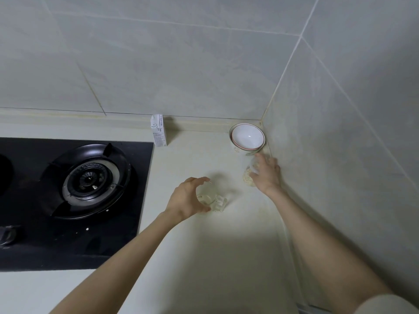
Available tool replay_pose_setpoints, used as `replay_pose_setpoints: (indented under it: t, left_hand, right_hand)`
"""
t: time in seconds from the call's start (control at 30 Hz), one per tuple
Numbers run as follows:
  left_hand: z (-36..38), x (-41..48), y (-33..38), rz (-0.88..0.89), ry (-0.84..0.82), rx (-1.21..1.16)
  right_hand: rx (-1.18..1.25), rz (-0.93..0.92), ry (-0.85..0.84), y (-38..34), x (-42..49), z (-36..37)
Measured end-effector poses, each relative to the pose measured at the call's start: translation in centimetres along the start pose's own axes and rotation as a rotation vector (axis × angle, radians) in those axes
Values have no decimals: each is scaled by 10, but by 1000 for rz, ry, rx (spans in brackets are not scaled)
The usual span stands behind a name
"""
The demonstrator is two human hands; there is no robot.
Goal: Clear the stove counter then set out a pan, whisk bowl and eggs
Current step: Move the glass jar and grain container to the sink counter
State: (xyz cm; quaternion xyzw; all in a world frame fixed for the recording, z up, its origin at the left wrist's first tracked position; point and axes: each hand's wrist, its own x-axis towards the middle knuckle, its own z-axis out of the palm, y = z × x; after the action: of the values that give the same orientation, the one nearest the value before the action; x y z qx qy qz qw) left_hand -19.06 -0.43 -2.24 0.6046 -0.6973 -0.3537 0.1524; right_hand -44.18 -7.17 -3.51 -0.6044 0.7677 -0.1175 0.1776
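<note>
Head view: a cream stove counter (204, 257) is seen running into a corner of grey tiled walls (204, 64). A black glass gas hob (34, 245) is set into it on the left, with one round burner (90, 180) fully shown and a control knob (8, 234) at the near left edge.

The left hand (188, 198) is held just right of the hob. Its fingers and thumb are curled round a clear glass mug (212, 198), fingers over the far side and thumb at the near side. The mug stands on the counter with its handle turned to the right.

The right hand (267, 175) is stretched out close to the right wall and laid against a clear glass container (248, 180) with something pale at its bottom. Hand and container are blurred, so whether the fingers are closed on it cannot be told.

Just beyond the right hand, white stacked bowls (247, 138) with a reddish rim line are tucked into the corner, mouths up, the lower one patterned on its outside. A small white carton (158, 130) is stood upright against the back ledge, just beside the hob's far right corner and well apart from the bowls.

Both forearms are bare, and a pale sleeve (385, 304) is seen at the lower right edge.
</note>
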Motion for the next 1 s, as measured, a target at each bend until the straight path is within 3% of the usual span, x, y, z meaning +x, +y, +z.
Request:
replay_pose_setpoints:
  t: [0.13, 0.33, 0.73, 1.0]
  left_hand:
    - [-2, -8, -3, -58, 73, -79]
    - [-25, -34, -14, -161, 286, -204]
    - [-104, -146, -41, -265, 678, -124]
    - [-135, -271, -85, -419, 908, -233]
  right_hand:
    - [229, -3, 26, -14, -13, -8]
    - [362, -215, 89, -53, -32, -34]
    - [498, -603, -65, -162, -95, -39]
    - [475, -910, -291, -251, -185, -7]
